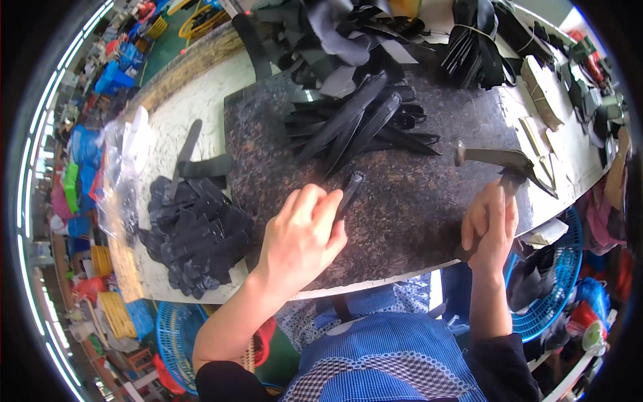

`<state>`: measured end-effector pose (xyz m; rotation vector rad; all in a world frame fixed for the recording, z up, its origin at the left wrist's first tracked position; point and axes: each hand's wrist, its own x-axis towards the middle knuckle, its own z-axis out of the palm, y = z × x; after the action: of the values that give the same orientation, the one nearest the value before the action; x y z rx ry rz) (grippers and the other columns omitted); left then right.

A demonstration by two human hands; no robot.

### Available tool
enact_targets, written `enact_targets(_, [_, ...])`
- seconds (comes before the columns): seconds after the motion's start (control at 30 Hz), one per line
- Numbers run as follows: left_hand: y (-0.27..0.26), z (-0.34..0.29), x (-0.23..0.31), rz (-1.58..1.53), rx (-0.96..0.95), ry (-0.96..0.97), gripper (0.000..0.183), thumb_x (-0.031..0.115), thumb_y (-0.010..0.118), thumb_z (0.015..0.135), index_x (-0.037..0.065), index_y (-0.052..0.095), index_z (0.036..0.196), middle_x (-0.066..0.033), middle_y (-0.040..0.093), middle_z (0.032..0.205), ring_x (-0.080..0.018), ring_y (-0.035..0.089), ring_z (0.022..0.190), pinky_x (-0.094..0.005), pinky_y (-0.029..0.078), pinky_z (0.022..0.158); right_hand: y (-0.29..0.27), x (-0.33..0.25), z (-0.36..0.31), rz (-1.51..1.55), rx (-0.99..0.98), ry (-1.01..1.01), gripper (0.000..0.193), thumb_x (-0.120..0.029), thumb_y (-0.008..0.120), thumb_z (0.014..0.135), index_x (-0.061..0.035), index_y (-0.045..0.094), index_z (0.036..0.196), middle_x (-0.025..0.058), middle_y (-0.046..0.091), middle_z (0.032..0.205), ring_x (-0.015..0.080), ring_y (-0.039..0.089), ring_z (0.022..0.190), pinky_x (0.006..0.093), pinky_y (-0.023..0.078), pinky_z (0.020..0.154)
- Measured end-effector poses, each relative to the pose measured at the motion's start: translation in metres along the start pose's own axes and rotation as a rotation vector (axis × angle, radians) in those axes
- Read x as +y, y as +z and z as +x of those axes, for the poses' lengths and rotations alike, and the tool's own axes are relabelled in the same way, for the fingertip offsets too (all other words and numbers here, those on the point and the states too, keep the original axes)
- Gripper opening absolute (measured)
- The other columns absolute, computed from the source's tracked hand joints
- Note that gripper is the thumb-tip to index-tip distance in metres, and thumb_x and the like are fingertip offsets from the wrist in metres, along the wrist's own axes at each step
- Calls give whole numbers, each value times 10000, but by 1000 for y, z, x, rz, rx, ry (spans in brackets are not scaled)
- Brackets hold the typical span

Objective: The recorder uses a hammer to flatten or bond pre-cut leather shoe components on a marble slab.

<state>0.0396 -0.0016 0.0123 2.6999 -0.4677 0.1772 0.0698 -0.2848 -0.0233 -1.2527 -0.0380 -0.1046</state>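
My left hand (301, 231) is closed on a narrow black strip (351, 190), pinching it between thumb and fingers. One end of the strip sticks out past the fingers, low over the dark speckled stone slab (408, 221). To the right, my right hand (492, 224) is wrapped round the handle of a hammer (495, 158). Its curved metal head is above the fist, with the round face turned left, over the slab's right part and apart from the strip. Beyond my left hand, a loose heap of long black strips (362, 124) lies on the slab.
Left of the slab, folded black pieces (201, 234) are piled on the white tabletop (161, 285). More black material (341, 33) and a tied bundle (472, 47) lie at the far edge. Blue plastic baskets (175, 335) stand below the table on both sides.
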Motion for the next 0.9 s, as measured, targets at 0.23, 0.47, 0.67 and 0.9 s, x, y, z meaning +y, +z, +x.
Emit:
enact_targets(0.23, [6, 2, 4, 194, 38, 33, 391, -8, 727, 748, -26, 700, 1138, -125, 619, 1006, -273, 672, 804, -352, 594, 668, 0, 4, 5, 52, -86, 47, 250, -267, 464, 1127, -41, 507, 1029, -15, 430, 596, 85, 413, 399, 217, 353, 379])
enact_targets(0.47, [-23, -9, 4, -1365, 167, -663, 190, 11, 629, 994, -58, 680, 1163, -80, 693, 981, -86, 609, 740, -245, 499, 626, -2, -1, 2, 91, -76, 53, 258, -239, 461, 1122, -34, 474, 966, -8, 451, 578, 88, 430, 390, 215, 339, 381])
enact_targets(0.67, [-21, -7, 0, -1485, 202, -839, 302, 52, 611, 962, -86, 650, 1229, -88, 665, 959, -95, 599, 743, -218, 479, 592, -6, 0, 3, 112, -173, 60, 242, -222, 478, 1106, -19, 465, 976, 2, 461, 586, 96, 453, 405, 225, 363, 397])
enact_targets(0.9, [-14, 10, 2, -1659, 155, -863, 351, 32, 596, 954, -72, 612, 1289, -101, 665, 988, -96, 583, 752, -199, 478, 582, -13, -5, 4, 81, -184, 135, 242, -229, 531, 1080, -15, 461, 993, 11, 499, 603, 93, 493, 425, 218, 384, 415])
